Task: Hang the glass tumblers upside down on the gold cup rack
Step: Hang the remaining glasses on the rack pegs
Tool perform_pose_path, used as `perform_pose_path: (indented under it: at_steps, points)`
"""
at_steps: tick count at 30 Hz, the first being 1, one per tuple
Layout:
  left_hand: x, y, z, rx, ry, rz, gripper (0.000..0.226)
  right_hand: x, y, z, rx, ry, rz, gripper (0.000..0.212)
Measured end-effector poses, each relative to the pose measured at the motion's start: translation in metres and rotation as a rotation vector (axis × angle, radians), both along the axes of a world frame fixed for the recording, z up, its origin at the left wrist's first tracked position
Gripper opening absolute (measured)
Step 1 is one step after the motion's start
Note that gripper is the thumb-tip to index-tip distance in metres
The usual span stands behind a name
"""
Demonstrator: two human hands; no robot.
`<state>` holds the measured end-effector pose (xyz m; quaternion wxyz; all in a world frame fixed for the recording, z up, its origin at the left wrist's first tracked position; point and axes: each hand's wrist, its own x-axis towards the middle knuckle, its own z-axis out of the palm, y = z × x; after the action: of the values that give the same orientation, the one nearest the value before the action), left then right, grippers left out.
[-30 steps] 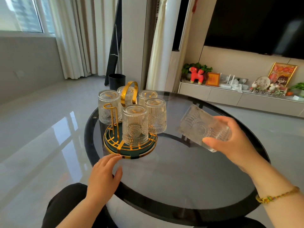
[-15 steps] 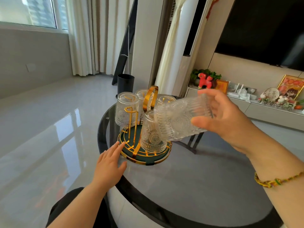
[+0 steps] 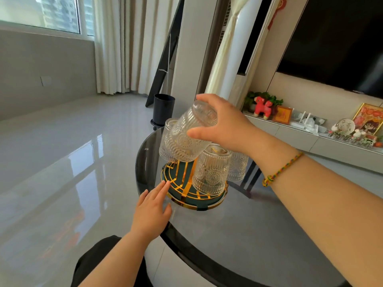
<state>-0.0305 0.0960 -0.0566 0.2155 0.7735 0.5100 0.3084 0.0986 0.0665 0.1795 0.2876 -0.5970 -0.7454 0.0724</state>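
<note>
On the dark glass surface (image 3: 238, 235) our open left hand (image 3: 152, 212) steadies the rack (image 3: 196, 200) while our right hand (image 3: 226, 127) grips a tumbler (image 3: 187, 137), tilting it mouth-down for hanging.

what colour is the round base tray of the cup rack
Dark green round base tray with shiny gold wire trim, clearest in the head view.

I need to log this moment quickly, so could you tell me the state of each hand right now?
Left hand: open, fingertips at the rack base, holding nothing.
Right hand: closed on a tilted tumbler above the rack.
</note>
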Motion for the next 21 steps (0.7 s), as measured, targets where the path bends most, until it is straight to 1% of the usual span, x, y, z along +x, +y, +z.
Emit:
perform_pose_path:
  at_steps: [5,15,19,21]
  points:
    - [-0.001,0.000,0.000,0.000,-0.007,0.000,0.054,-0.014,0.010,-0.010,-0.032,-0.153,-0.005,0.077]
    - [-0.001,-0.001,0.002,-0.006,0.006,0.010,0.054,-0.022,0.023,-0.016,-0.122,-0.232,-0.017,0.077]
    - [-0.001,-0.001,0.002,-0.015,0.008,0.016,0.053,-0.030,0.033,-0.023,-0.145,-0.353,-0.039,0.072]
    - [-0.001,-0.001,0.002,-0.019,0.002,0.016,0.053,-0.032,0.038,-0.026,-0.151,-0.444,-0.054,0.071]
